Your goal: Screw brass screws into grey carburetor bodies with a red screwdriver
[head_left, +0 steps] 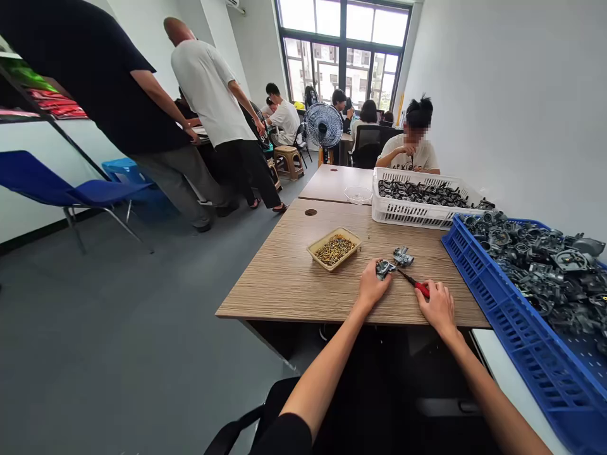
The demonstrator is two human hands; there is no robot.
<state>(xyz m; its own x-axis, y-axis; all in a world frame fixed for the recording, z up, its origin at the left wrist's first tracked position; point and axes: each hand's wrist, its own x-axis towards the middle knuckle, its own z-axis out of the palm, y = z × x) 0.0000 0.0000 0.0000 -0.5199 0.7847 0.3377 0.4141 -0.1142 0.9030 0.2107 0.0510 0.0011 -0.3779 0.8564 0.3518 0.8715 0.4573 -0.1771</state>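
Observation:
My left hand (373, 285) is closed around a small silver-grey metal part (383, 270) that looks like a carburetor body, held just above the wooden table. In my right hand (439, 306) is a screwdriver (421, 289) with a red handle and a dark shaft. Its shaft points left, with the tip close to the held part; whether they touch I cannot tell. Just behind sits a second metal part (403, 256) of similar look. To the left of my hands, a shallow beige tray (331, 266) holds many small brass-coloured pieces, perhaps screws or jets.
A blue crate (502, 287) heaped with metal parts stands at the right edge of the table (275, 287). Behind it is a white basket (412, 218) of dark parts. A person (412, 142) sits across; two others stand at left near a blue chair (71, 186).

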